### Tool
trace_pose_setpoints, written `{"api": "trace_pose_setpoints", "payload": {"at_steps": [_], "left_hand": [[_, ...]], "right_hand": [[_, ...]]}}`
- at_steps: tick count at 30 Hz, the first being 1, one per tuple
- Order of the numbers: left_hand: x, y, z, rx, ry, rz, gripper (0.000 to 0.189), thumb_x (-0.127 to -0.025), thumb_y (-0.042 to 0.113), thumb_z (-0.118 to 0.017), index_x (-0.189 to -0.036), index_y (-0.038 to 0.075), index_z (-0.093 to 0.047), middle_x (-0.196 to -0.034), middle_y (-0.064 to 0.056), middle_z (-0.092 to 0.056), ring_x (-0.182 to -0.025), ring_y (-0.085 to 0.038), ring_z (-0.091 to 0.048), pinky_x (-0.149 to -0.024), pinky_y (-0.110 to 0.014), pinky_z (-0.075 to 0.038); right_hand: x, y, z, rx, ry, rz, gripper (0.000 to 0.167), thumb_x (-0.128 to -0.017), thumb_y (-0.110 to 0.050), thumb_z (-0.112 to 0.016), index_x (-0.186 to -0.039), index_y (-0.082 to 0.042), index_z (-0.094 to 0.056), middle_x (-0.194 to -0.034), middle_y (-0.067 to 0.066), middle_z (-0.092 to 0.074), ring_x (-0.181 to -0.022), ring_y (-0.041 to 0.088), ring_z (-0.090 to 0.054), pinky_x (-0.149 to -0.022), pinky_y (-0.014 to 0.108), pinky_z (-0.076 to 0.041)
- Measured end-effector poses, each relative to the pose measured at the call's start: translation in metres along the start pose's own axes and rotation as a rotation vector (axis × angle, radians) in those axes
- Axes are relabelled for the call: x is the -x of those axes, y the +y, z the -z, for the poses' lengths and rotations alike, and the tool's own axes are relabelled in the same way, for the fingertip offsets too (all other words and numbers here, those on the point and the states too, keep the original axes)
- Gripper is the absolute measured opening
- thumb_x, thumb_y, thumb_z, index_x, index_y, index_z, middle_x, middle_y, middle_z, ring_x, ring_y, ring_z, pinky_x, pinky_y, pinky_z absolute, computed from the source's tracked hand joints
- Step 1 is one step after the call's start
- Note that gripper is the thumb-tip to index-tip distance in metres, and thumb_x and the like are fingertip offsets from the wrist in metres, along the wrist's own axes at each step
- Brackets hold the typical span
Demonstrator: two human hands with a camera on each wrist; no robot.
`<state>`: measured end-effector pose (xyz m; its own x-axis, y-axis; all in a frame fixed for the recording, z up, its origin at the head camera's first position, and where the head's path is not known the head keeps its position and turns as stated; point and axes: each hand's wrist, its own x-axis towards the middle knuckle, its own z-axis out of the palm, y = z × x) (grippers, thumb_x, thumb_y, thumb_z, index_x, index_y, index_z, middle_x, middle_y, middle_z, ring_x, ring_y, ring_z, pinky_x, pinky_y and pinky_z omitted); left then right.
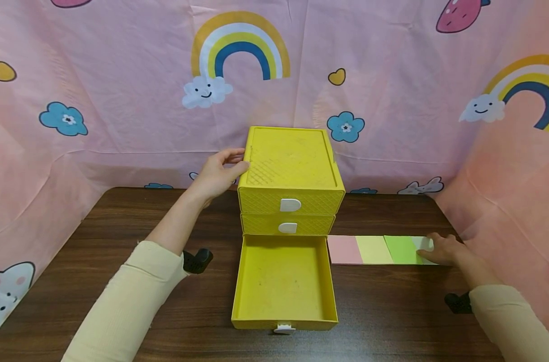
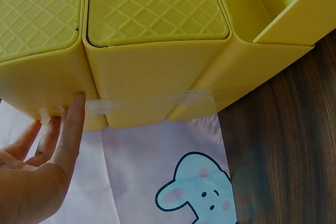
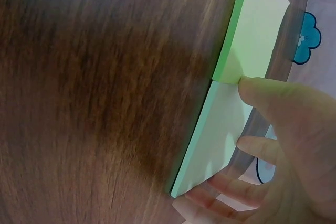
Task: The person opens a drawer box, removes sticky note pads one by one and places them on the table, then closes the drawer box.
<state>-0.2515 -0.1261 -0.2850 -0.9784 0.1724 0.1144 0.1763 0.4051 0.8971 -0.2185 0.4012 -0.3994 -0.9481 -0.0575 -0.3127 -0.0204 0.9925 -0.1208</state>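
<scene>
In the head view a yellow drawer unit [image 1: 292,156] stands mid-table, its bottom drawer [image 1: 283,281] pulled out and bare inside. My left hand [image 1: 217,173] touches the unit's left side near the top; the left wrist view shows its fingers [image 2: 73,124] fairly straight against the wall. Right of the unit lies a row of sticky note pads: pink [image 1: 344,250], yellow [image 1: 374,250], green [image 1: 401,250] and pale mint [image 3: 215,135]. My right hand [image 1: 444,249] is over the mint pad, its thumb at the seam with the green one and the other fingers along its far edge and outer end.
The dark wooden table [image 1: 166,301] meets a pink patterned cloth [image 1: 143,90] behind and at both sides. Two closed drawers with white pull tabs [image 1: 290,204] sit above the extended one. Clear tape [image 2: 157,99] runs along the unit's side.
</scene>
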Motion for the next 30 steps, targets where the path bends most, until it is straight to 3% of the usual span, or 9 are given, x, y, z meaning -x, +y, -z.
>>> {"api": "trace_pose_setpoints", "payload": {"at_steps": [7,12,22,30], "left_hand": [[-0.001,-0.001,0.000,0.007,0.001,0.002,0.053,-0.093,0.028,-0.054,-0.140,0.009,-0.039,-0.136,-0.013,-0.044,-0.127,-0.026,-0.038,-0.102,-0.042,-0.038],[-0.001,-0.001,0.000,0.016,0.011,0.005,0.051,-0.092,0.027,-0.054,-0.139,0.009,-0.040,-0.135,-0.012,-0.044,-0.127,-0.025,-0.039,-0.102,-0.042,-0.038],[-0.002,-0.001,0.000,0.003,0.005,-0.004,0.053,-0.092,0.029,-0.054,-0.139,0.010,-0.040,-0.136,-0.012,-0.044,-0.128,-0.026,-0.038,-0.103,-0.043,-0.038],[-0.002,-0.002,0.001,0.013,0.002,0.003,0.052,-0.093,0.029,-0.054,-0.139,0.010,-0.040,-0.136,-0.012,-0.043,-0.128,-0.026,-0.037,-0.103,-0.044,-0.037]], "right_hand": [[-0.002,0.001,-0.001,0.034,0.035,0.020,0.069,-0.085,-0.038,-0.056,-0.120,0.018,-0.035,-0.106,0.045,-0.045,-0.103,0.059,-0.039,-0.077,0.057,-0.043],[-0.002,0.000,-0.001,0.051,0.063,0.025,0.066,-0.086,-0.037,-0.055,-0.120,0.016,-0.037,-0.110,0.046,-0.039,-0.102,0.060,-0.041,-0.078,0.061,-0.041],[-0.002,-0.005,-0.003,0.078,0.225,0.105,0.054,-0.088,-0.033,-0.054,-0.117,0.013,-0.047,-0.110,0.042,-0.045,-0.098,0.059,-0.043,-0.079,0.063,-0.039],[-0.004,-0.019,0.002,0.102,0.299,0.124,0.053,-0.089,-0.035,-0.053,-0.119,0.009,-0.050,-0.115,0.039,-0.045,-0.101,0.058,-0.042,-0.082,0.064,-0.039]]}}
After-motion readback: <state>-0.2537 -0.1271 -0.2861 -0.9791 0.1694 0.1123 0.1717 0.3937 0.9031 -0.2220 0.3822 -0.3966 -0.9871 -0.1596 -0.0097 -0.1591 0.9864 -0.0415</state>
